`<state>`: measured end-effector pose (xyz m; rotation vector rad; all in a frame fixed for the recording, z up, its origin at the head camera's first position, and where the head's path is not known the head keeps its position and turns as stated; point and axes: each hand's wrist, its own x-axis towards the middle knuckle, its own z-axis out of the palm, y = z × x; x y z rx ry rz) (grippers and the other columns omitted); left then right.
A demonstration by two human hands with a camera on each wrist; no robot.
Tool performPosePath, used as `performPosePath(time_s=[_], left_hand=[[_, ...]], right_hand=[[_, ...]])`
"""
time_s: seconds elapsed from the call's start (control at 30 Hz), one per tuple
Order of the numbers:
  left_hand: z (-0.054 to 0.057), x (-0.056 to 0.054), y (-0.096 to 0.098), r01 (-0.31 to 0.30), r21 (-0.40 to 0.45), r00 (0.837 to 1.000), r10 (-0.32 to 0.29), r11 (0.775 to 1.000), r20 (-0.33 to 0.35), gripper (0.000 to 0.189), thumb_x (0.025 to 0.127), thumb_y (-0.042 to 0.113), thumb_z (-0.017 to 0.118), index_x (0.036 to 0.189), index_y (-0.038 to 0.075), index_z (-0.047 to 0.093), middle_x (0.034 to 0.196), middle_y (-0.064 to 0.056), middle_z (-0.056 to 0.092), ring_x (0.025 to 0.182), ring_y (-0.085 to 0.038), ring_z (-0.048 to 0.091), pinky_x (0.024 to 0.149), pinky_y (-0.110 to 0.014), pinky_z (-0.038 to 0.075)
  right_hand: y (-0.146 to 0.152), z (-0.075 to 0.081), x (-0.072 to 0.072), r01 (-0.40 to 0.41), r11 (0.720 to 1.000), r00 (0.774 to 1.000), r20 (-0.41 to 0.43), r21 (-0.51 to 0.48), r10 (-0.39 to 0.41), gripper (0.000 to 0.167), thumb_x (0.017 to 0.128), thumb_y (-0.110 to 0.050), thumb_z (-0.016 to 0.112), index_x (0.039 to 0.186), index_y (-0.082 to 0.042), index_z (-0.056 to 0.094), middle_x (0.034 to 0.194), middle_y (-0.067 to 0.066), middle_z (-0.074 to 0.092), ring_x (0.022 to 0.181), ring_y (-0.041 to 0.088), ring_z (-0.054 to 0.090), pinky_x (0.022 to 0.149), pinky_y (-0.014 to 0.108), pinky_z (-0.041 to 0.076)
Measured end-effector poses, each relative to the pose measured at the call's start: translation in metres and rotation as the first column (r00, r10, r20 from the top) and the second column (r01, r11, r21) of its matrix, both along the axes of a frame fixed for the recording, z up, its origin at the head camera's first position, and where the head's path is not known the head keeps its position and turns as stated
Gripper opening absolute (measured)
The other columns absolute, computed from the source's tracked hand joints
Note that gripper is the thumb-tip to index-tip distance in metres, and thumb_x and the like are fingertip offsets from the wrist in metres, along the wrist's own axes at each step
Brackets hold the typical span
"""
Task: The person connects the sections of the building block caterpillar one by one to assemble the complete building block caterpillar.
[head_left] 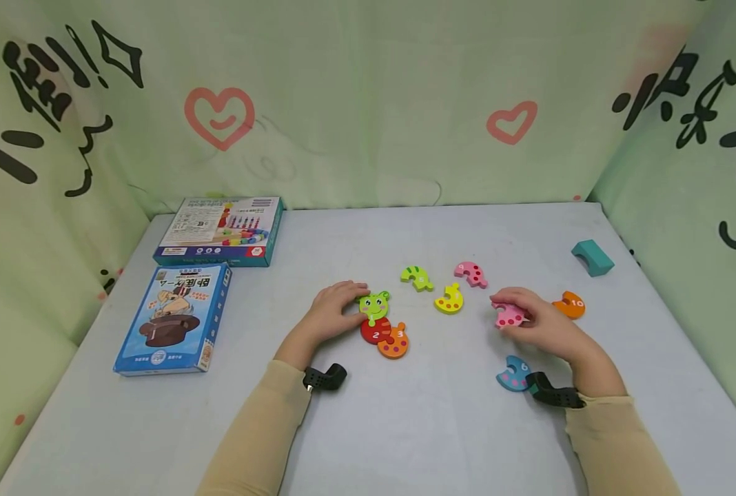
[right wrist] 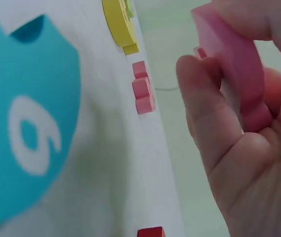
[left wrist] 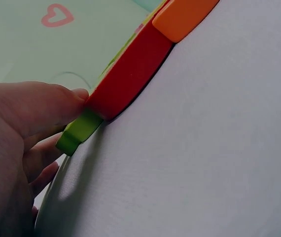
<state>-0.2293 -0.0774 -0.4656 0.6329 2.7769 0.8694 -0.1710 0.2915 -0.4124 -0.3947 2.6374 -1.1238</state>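
Note:
My left hand (head_left: 335,312) pinches the green caterpillar-head puzzle piece (head_left: 374,306), which has a smiling face; its thumb (left wrist: 56,106) lies along the piece's edge. That head joins a red piece (head_left: 375,331) marked 2, and an orange piece (head_left: 393,342) marked 3 joins the red one. Off to the right, my right hand (head_left: 544,326) grips a pink spotted puzzle piece (right wrist: 234,59) between thumb and fingers, raised off the table. Below this hand lies a blue piece (head_left: 514,374), whose 6 shows in the right wrist view. An orange piece (head_left: 569,304) lies just beyond the hand.
Between the hands lie a light green piece (head_left: 417,277), a yellow piece (head_left: 449,300) and another pink piece (head_left: 471,273). A teal arch block (head_left: 593,258) sits at the back right. Two boxes, one blue (head_left: 176,320) and one teal-edged (head_left: 219,231), lie at the left.

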Motion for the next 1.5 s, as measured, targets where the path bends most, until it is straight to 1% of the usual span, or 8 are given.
performPosePath(time_s=[0.17, 0.37, 0.47, 0.6, 0.83, 1.0, 1.3, 1.5], left_hand=[[0.000, 0.001, 0.000, 0.001, -0.005, 1.000, -0.001, 1.000, 0.002, 0.047, 0.084, 0.033, 0.059, 0.128, 0.020, 0.051, 0.139, 0.004, 0.044, 0.135, -0.020, 0.029, 0.111, -0.046, 0.017], [0.000, 0.001, 0.000, 0.000, -0.014, 1.000, 0.000, 1.000, 0.001, 0.047, 0.084, 0.033, 0.059, 0.129, 0.020, 0.051, 0.139, 0.005, 0.044, 0.135, -0.019, 0.029, 0.112, -0.045, 0.017], [0.001, 0.001, 0.000, 0.001, -0.007, 1.000, -0.001, 1.000, -0.002, 0.047, 0.084, 0.033, 0.059, 0.129, 0.020, 0.051, 0.139, 0.004, 0.044, 0.134, -0.019, 0.029, 0.112, -0.045, 0.018], [0.001, 0.002, -0.001, 0.003, -0.001, 1.000, -0.003, 1.000, -0.006, 0.047, 0.084, 0.033, 0.059, 0.128, 0.019, 0.051, 0.138, 0.003, 0.045, 0.134, -0.020, 0.030, 0.111, -0.046, 0.018], [0.000, 0.000, 0.000, -0.002, -0.018, 1.000, 0.002, 1.000, 0.016, 0.049, 0.084, 0.034, 0.059, 0.131, 0.022, 0.049, 0.140, 0.006, 0.043, 0.135, -0.018, 0.028, 0.112, -0.044, 0.017], [0.000, -0.001, 0.000, -0.006, -0.017, 1.000, 0.006, 1.000, 0.012, 0.049, 0.084, 0.034, 0.059, 0.130, 0.022, 0.049, 0.140, 0.005, 0.043, 0.135, -0.018, 0.028, 0.112, -0.045, 0.017], [0.001, -0.001, 0.001, -0.003, -0.017, 1.000, 0.003, 1.000, 0.006, 0.049, 0.084, 0.034, 0.059, 0.130, 0.021, 0.049, 0.140, 0.005, 0.043, 0.135, -0.018, 0.029, 0.112, -0.045, 0.018], [0.001, -0.001, 0.000, -0.006, -0.018, 1.000, 0.006, 1.000, 0.011, 0.049, 0.084, 0.033, 0.059, 0.130, 0.021, 0.049, 0.139, 0.005, 0.044, 0.134, -0.018, 0.030, 0.111, -0.045, 0.018]], right_hand=[[-0.005, 0.002, 0.002, 0.042, 0.998, 0.999, -0.009, -0.041, -0.042, 0.052, 0.084, -0.021, 0.064, 0.130, -0.011, 0.045, 0.137, 0.014, 0.036, 0.117, 0.027, 0.037, 0.077, 0.009, 0.043], [-0.016, 0.008, 0.005, 0.062, 0.992, 0.998, 0.023, -0.114, -0.060, 0.054, 0.083, -0.020, 0.064, 0.131, -0.011, 0.040, 0.131, 0.014, 0.038, 0.085, 0.010, 0.044, 0.063, 0.017, 0.047], [-0.022, 0.009, 0.006, 0.031, 0.991, 0.999, 0.013, -0.132, -0.029, 0.055, 0.083, -0.018, 0.064, 0.132, -0.009, 0.040, 0.134, 0.015, 0.037, 0.095, 0.005, 0.044, 0.070, 0.013, 0.048], [-0.031, 0.009, 0.006, -0.013, 0.990, 1.000, 0.011, -0.140, 0.015, 0.056, 0.083, -0.015, 0.064, 0.133, -0.006, 0.041, 0.141, 0.017, 0.031, 0.118, 0.018, 0.037, 0.080, 0.009, 0.045], [-0.053, 0.018, -0.001, -0.021, 0.992, 0.998, 0.048, -0.126, 0.027, 0.062, 0.081, -0.014, 0.066, 0.136, -0.010, 0.038, 0.136, 0.018, 0.037, 0.086, 0.015, 0.047, 0.064, 0.015, 0.048], [-0.075, 0.022, -0.012, -0.054, 0.992, 0.997, 0.042, -0.116, 0.059, 0.060, 0.081, -0.015, 0.067, 0.134, -0.011, 0.041, 0.135, 0.015, 0.041, 0.116, 0.029, 0.044, 0.082, 0.024, 0.052], [-0.103, 0.008, -0.027, -0.122, 0.963, 0.989, 0.051, -0.240, 0.138, 0.061, 0.082, -0.008, 0.064, 0.136, -0.006, 0.036, 0.140, 0.014, 0.034, 0.122, 0.028, 0.038, 0.089, 0.024, 0.048], [-0.111, -0.004, -0.031, -0.041, 0.968, 0.985, 0.153, -0.249, 0.081, 0.063, 0.080, -0.011, 0.066, 0.132, -0.005, 0.031, 0.124, 0.015, 0.042, 0.093, 0.023, 0.047, 0.074, 0.021, 0.050]])
